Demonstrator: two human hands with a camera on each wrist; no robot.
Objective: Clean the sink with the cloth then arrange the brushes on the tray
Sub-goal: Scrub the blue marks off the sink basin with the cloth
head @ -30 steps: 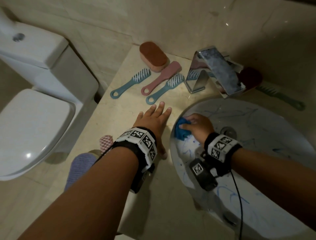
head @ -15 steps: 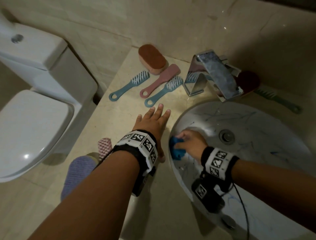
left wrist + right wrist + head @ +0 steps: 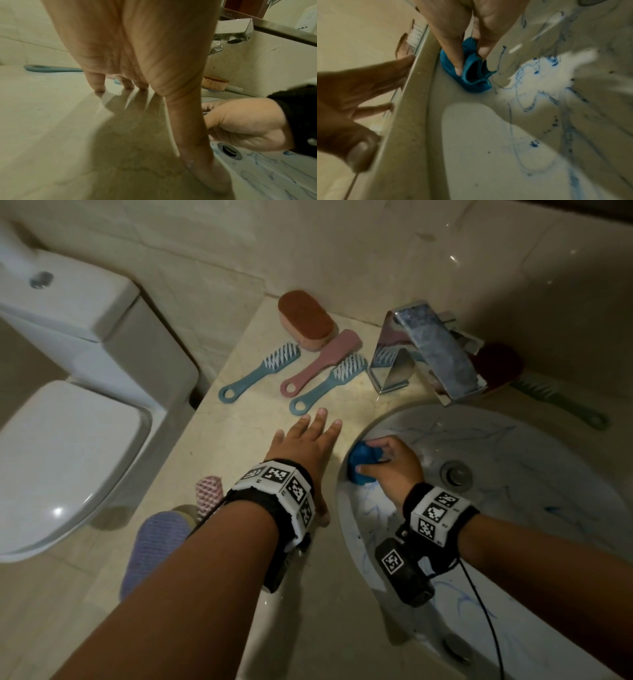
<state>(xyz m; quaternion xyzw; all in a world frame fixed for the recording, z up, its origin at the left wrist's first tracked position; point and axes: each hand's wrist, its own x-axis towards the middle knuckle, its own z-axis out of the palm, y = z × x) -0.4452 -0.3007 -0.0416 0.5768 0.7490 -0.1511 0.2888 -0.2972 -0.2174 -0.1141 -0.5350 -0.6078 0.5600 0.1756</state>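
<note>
One blue cloth is inside the sink, bunched against its left wall among blue marks; our right hand grips it. Our left hand lies flat, fingers spread, on the counter near three brushes.

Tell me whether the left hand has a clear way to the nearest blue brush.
Probably yes: the left hand lies flat on the counter, holding nothing, and only bare counter separates it from the nearest blue brush.
</note>
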